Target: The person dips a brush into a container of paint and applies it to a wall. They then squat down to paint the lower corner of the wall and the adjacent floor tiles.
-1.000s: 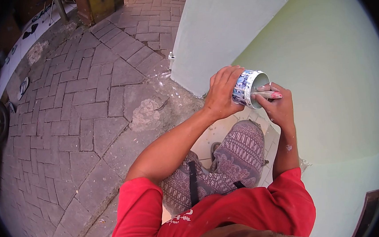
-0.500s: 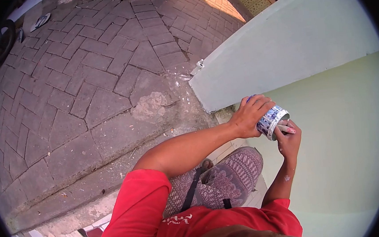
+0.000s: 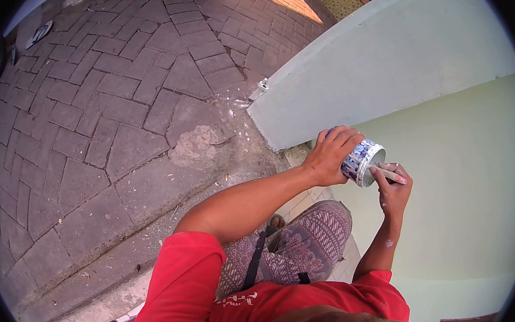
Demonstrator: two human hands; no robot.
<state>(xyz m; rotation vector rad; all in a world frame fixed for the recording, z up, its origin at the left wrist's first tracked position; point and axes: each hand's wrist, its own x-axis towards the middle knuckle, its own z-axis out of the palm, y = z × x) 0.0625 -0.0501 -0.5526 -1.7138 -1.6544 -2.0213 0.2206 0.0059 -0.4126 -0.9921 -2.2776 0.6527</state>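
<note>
My left hand (image 3: 328, 158) is wrapped round a blue-and-white paint can (image 3: 357, 163) from its left side. The can is tilted, its open mouth facing my other hand and its rim smeared with pale paint. In my right hand (image 3: 395, 195) is a paintbrush (image 3: 393, 175), pinched between thumb and fingers. Its handle has a reddish end, and its other end is at the mouth of the can. The bristles are hidden from view. Spots of pale paint mark my right forearm.
A pale green wall (image 3: 448, 206) rises close on the right. Beyond the can, a pale blue-grey panel (image 3: 371, 73) slants across. Dark paving (image 3: 86, 132) with a raised curb (image 3: 83, 247) spreads to the left. A sandal (image 3: 39, 34) lies at the far left.
The brush has shifted slightly outward at the can's mouth, showing more of its handle. The can appears a little further left as the view has shifted.
</note>
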